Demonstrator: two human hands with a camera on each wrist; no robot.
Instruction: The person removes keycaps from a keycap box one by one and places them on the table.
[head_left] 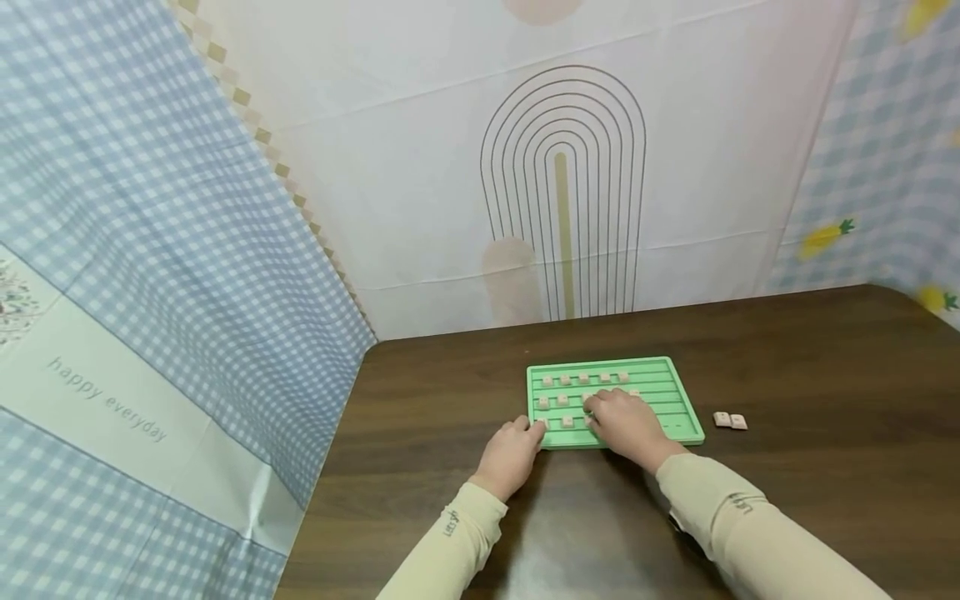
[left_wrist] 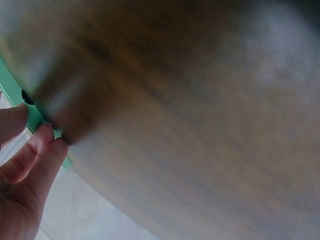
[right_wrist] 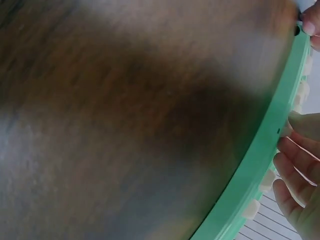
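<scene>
A light green tray [head_left: 678,408] with ridged rows lies on the brown table, and small white square blocks [head_left: 584,378] stand along its rows. At the tray's near left corner, my left hand [head_left: 512,454] holds the edge between thumb and fingers. Over the front row, near the middle, my right hand [head_left: 628,423] reaches in from the near side. Its thumb and forefinger pinch a white block [right_wrist: 286,131] just above the tray's front wall in the right wrist view. The back of the hand hides part of the middle and front rows from the head view.
Two loose white blocks [head_left: 730,421] lie side by side on the table [head_left: 825,500], right of the tray. A printed white cloth [head_left: 420,208] hangs behind the far table edge. Blue checked cloth [head_left: 187,225] hangs along the left side.
</scene>
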